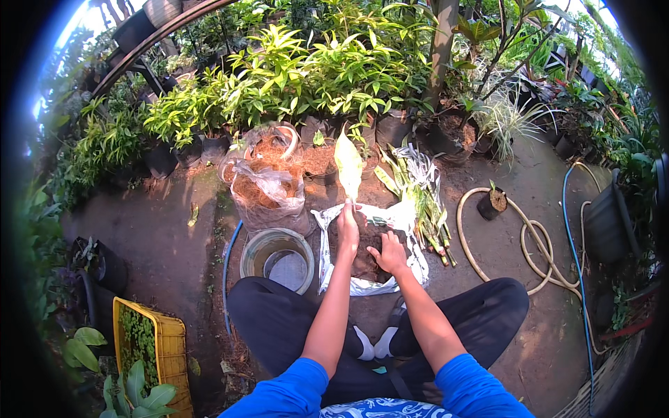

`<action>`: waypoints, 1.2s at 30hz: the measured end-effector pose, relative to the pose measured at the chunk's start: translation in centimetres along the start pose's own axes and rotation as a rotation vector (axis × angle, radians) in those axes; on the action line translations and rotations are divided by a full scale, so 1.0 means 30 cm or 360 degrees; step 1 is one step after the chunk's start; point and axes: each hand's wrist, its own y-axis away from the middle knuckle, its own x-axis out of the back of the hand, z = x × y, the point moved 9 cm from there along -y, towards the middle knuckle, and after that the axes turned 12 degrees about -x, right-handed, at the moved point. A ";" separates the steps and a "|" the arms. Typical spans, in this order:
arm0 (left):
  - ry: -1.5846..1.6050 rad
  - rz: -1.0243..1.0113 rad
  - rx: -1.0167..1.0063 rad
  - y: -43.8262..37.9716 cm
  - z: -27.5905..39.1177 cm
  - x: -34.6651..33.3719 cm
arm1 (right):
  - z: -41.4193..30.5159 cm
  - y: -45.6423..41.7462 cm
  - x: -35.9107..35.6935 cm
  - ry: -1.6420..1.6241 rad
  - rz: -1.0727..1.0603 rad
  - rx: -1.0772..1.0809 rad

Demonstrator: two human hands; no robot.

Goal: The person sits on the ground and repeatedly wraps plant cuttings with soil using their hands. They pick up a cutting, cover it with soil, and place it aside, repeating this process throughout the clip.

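My left hand (348, 228) grips the base of a large pale yellow-green leaf (348, 163), which stands upright in sunlight. Directly below is dark soil (360, 267) inside a white plastic sack (323, 256) with its top rolled open. Over the right part of the soil, my right hand (391, 253) has its fingers spread and holds nothing. Whether its fingertips touch the soil I cannot tell. Just right of the sack lies a bundle of leafy cuttings (429, 217), their cut ends towards me.
Left of the sack stand a round plastic bucket (245, 261) and a clear bag of brown fibre (261, 196). A coiled beige hose (465, 230), a small black potted seedling (492, 202) and a blue hose (571, 230) lie right. A yellow crate (172, 345) sits left; potted plants (313, 68) line the back.
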 end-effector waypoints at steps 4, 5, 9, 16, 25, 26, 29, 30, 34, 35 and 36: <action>-0.0038 -0.0057 0.0036 0.015 -0.009 -0.018 | 0.007 -0.014 0.004 0.0103 0.0000 0.0049; -0.0042 -0.0053 0.0029 0.010 -0.005 -0.012 | 0.011 -0.021 -0.008 0.0092 -0.0039 0.0040; 0.0000 -0.0022 0.0019 -0.011 -0.041 0.002 | 0.041 -0.042 -0.045 0.0136 -0.0095 0.0031; -0.0093 -0.0071 -0.0019 0.006 -0.029 -0.011 | 0.006 0.011 -0.005 0.0203 0.0094 -0.0002; 0.0072 -0.0044 0.0060 0.007 -0.030 -0.012 | 0.046 0.021 -0.018 -0.0006 0.0086 -0.0065; 0.0069 -0.0043 0.0058 0.007 -0.028 -0.010 | 0.043 0.021 -0.011 -0.0006 0.0109 -0.0059; 0.0036 -0.0052 0.0063 0.023 -0.009 -0.030 | 0.059 0.031 -0.006 0.0024 0.0125 -0.0085; 0.0005 -0.0059 0.0055 0.021 -0.006 -0.033 | 0.059 0.031 -0.011 0.0045 0.0098 -0.0107; -0.0026 -0.0067 0.0032 0.028 -0.007 -0.042 | 0.048 0.045 -0.013 -0.0058 0.0067 -0.0125; -0.0011 -0.0061 0.0034 0.030 -0.010 -0.043 | 0.040 0.048 -0.011 -0.0066 0.0079 -0.0109; 0.0008 -0.0062 0.0035 0.029 -0.013 -0.052 | 0.045 0.046 -0.005 -0.0073 0.0097 -0.0096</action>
